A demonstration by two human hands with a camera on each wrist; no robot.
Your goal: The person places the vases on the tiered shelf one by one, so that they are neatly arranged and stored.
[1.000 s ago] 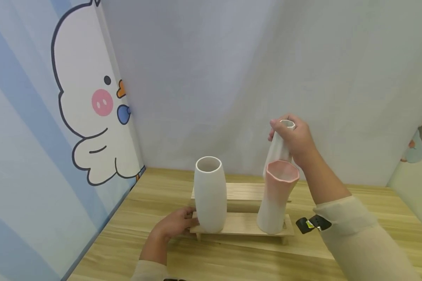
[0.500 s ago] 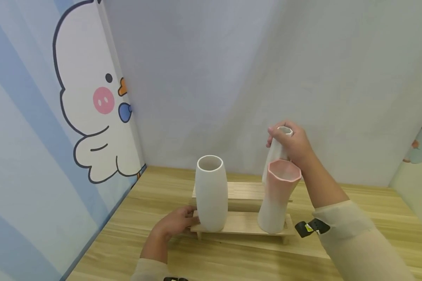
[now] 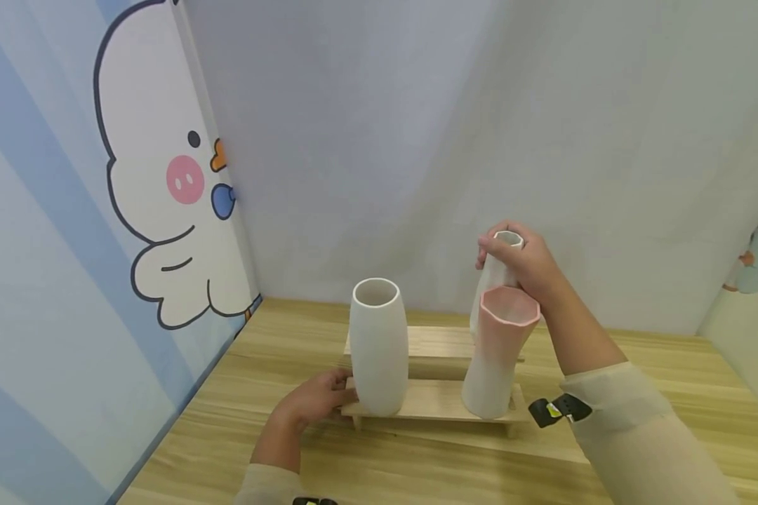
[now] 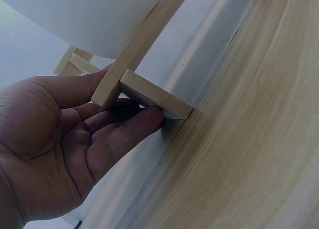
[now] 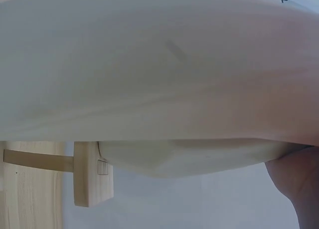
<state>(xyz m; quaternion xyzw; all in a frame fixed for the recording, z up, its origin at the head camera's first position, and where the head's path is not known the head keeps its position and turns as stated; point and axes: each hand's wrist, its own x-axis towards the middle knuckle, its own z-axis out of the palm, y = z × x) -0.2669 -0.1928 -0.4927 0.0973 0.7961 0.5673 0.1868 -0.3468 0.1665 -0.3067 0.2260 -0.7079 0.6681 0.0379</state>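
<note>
My right hand (image 3: 530,261) grips the neck of a slim white vase (image 3: 488,294), thumb and fingers round it below the rim. The vase's lower part is over the rear step and partly hidden behind a pink-and-white vase (image 3: 495,358). In the right wrist view, the white vase's base (image 5: 164,161) is right at the wooden rack's end (image 5: 89,174). My left hand (image 3: 312,401) holds the left end of the two-step wooden rack (image 3: 432,400), thumb above and fingers beneath, as the left wrist view shows. A rounded white vase (image 3: 379,358) stands on the front step beside it.
The pink-and-white vase stands at the right of the front step, close before my right forearm. Under the rack is a wood-grain table (image 3: 227,421). A grey curtain (image 3: 366,140) hangs behind, and a cartoon-printed panel (image 3: 151,252) borders the left.
My right hand has lowered the slim white vase toward the rear step, moving it slightly left. My left hand stays on the rack's end.
</note>
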